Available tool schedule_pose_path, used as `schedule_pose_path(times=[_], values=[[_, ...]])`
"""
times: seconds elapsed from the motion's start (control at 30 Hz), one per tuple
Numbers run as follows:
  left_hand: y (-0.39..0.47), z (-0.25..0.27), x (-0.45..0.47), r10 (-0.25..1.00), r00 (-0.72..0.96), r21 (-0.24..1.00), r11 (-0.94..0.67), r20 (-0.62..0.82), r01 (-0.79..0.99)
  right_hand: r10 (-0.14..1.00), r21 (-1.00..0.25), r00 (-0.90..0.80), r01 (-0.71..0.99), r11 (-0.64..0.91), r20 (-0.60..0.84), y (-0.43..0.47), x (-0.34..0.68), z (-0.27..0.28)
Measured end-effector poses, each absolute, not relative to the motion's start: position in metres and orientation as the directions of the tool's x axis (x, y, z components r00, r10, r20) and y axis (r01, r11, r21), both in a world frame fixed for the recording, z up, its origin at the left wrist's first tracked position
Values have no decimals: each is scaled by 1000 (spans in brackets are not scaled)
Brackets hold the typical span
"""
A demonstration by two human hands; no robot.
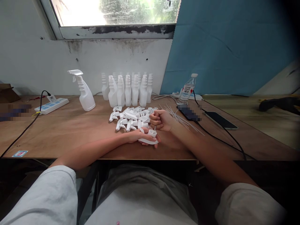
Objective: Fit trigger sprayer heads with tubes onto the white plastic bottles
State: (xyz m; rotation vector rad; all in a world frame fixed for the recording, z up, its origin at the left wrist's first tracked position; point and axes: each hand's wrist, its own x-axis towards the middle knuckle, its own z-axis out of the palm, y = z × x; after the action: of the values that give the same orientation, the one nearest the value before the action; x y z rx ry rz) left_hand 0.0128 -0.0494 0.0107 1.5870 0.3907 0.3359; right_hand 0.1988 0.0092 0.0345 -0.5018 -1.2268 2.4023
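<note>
Here, two hands (161,120), one nozzle (152,135).

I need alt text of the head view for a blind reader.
A person's left hand holds a white plastic spray trigger head while the right hand holds a slim grey tool at its round opening. Beyond are a pile of white plastic trigger heads and upright translucent white bottles, with one trigger-topped white bottle at left.

btls (127,92) bhd spray hds (130,115)
</note>
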Motion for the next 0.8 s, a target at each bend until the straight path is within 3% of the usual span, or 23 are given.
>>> schedule_pose_path(times=[0.33, 0.47, 0.67, 0.8], values=[[-51, 10, 13, 480, 877, 999, 31, -5, -11, 520, -643, -846, -336, -688, -115, 20, 202, 19], [-49, 8, 13, 485, 874, 999, 22, 15, -29, 627, -592, -773, -459, -663, -102, 22, 207, 25], [-56, 9, 15, 529, 844, 996, -73, 89, -59, 948, -639, -315, -722, -265, -38, 30, 221, 37], [-62, 18, 10, 581, 767, 932, -356, 274, -63, 997, -734, 55, -680, -1, -52, 40, 227, 42]])
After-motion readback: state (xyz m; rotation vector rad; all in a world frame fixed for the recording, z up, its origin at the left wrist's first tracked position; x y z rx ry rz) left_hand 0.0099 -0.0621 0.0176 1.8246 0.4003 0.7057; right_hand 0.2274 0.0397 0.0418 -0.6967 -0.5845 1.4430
